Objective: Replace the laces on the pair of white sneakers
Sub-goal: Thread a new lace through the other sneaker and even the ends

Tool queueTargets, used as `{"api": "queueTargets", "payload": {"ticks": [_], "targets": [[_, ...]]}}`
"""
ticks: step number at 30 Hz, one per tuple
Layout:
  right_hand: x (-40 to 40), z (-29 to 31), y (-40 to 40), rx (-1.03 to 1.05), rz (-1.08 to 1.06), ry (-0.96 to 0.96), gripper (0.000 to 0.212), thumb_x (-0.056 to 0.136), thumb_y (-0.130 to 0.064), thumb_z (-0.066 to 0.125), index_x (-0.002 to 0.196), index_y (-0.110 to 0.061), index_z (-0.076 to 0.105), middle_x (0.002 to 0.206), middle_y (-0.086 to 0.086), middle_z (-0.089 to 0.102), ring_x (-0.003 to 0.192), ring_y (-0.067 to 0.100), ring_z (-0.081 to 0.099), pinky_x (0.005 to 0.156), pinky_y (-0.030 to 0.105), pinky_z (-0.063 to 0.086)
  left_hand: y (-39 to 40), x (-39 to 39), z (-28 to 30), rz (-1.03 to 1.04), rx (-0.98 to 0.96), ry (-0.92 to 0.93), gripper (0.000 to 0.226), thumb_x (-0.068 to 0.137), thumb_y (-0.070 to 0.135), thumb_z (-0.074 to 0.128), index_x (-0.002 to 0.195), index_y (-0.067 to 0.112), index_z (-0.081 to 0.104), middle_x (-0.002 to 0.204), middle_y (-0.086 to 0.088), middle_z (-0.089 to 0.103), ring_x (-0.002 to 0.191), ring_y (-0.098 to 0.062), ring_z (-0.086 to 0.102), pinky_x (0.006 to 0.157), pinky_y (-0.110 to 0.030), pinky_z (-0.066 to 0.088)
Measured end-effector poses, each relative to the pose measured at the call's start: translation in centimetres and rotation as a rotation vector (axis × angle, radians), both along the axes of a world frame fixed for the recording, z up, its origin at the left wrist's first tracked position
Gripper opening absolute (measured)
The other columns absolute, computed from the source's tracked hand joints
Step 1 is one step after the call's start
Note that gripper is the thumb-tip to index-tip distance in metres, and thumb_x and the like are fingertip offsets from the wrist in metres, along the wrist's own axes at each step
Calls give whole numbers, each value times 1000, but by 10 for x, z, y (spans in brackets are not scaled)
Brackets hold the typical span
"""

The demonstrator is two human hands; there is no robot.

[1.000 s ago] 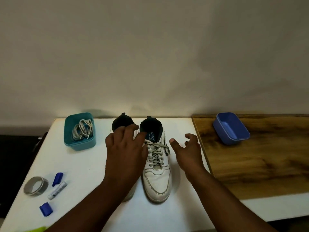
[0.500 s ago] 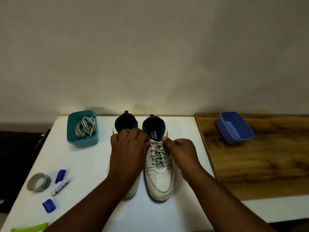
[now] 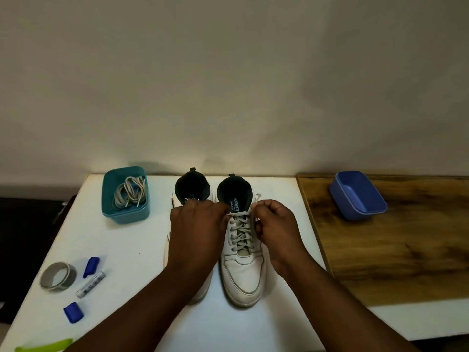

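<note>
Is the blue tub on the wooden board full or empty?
Empty. The blue tub shows only its bare blue inside; the spare laces lie in the teal tub.

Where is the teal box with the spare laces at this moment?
In the head view the teal box stands at the table's far left, beside the left sneaker.

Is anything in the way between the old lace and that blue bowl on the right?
Nothing visible. The hands, left and right, pinch the old lace on the right sneaker; only bare table and wooden board lie toward the blue bowl.
</note>
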State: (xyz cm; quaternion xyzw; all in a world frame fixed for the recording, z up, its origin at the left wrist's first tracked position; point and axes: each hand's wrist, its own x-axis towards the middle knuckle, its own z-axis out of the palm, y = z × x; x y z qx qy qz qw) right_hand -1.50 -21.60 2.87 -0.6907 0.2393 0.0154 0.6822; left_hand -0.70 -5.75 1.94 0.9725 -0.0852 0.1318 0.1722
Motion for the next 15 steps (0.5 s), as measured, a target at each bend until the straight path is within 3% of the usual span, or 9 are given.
{"api": "queueTargets", "payload": {"ticks": [3, 6, 10, 12, 15], "targets": [[-2, 1, -5, 34, 14, -28, 14, 99, -15, 60, 93, -6, 68, 68, 4, 56, 60, 11, 49, 60, 28, 47, 6, -3, 10, -40, 11, -13, 13, 96, 37, 63, 99, 35, 75, 84, 9, 71, 85, -22, 64, 76, -40, 49], [-3, -2, -7, 7, 16, 18, 15, 98, -15, 60, 90, -9, 70, 72, 5, 63, 62, 12, 55, 62, 29, 50, 9, -5, 6, -55, 51, 31, 15, 96, 36, 61, 97, 32, 76, 86, 7, 72, 84, -22, 64, 73, -38, 51], [-3, -12, -9, 4, -26, 157, 17, 91, -12, 57, 82, -6, 70, 76, 8, 69, 60, 15, 57, 57, 29, 47, 5, -7, 4, -34, 175, 86, 13, 93, 31, 61, 85, 25, 69, 77, 3, 66, 73, -24, 63, 62, -32, 38], [-2, -12, -9, -5, -49, 128, 15, 92, -12, 59, 85, -9, 71, 74, 7, 68, 61, 14, 56, 58, 29, 48, 0, -9, 5, -31, 42, 110, 14, 95, 33, 57, 87, 24, 65, 78, 4, 65, 73, -22, 62, 61, -32, 42], [1, -10, -11, -75, -84, 9, 11, 93, -7, 61, 87, -9, 70, 73, 7, 69, 59, 14, 58, 58, 27, 50, -1, -9, 3, -5, -303, 251, 15, 100, 35, 50, 95, 28, 62, 82, 8, 65, 77, -12, 60, 66, -32, 44]]}}
